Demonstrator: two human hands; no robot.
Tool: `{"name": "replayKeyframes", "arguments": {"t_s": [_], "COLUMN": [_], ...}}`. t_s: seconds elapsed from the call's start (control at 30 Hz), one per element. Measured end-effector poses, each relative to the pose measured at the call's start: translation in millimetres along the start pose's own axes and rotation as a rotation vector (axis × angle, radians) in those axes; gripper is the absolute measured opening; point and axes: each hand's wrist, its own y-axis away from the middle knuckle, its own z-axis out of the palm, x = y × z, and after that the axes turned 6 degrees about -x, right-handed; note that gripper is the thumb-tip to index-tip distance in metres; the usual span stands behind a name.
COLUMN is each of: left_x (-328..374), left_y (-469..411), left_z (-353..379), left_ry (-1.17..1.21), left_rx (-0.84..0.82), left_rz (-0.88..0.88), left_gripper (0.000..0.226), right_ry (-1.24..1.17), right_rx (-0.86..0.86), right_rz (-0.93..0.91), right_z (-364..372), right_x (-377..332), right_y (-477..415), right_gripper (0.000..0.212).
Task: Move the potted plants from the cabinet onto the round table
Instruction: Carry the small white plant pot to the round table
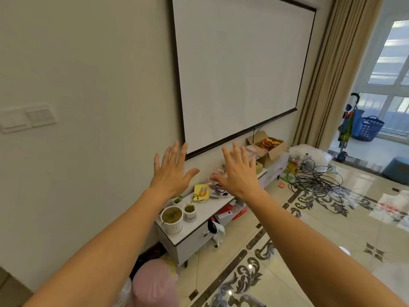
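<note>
We hold our left hand point(171, 173) and right hand point(238, 173) up, fingers spread, gripping nothing — the white ribbed pots of small green plants point(172, 219) stand below on the white cabinet's point(194, 227) near-left end, nearer our left hand.

You have two bare hands raised, the left hand point(171, 171) and the right hand point(239, 172), both spread with nothing in them. On the one cabinet point(192, 235) you can count three potted plants: a large ribbed white pot point(172, 220), a smaller white pot point(190, 212) and a small one behind point(178, 199). One cardboard box point(269, 147) and two wall switch plates point(27, 117) appear.
</note>
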Motion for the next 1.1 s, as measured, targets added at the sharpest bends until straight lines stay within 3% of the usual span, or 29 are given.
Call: {"name": "replayKeyframes", "arguments": {"t_s": [0.33,0.6,0.87,1.1], "left_x": [-10,-46,-97,-125], "left_y": [-52,-176,-283,-289], "left_z": [70,163,260,343], "left_ry": [0.064,0.176,0.342,0.423], "left_rx": [-0.123,-0.224,-0.346,-0.412], "left_rz": [0.016,0.020,-0.107,-0.257], "left_gripper": [0.088,0.085,0.090,0.096], "right_ry": [-0.019,0.009,-0.056,-0.104], "right_rx": [-0.120,-0.178,-0.303,-0.406], "right_rz": [-0.013,-0.004,-0.008,-0.044], "right_z": [65,133,221,313], "right_x": [47,88,108,129], "right_y": [-51,-172,-300,-336], "right_gripper": [0.096,0.091,0.085,0.088]}}
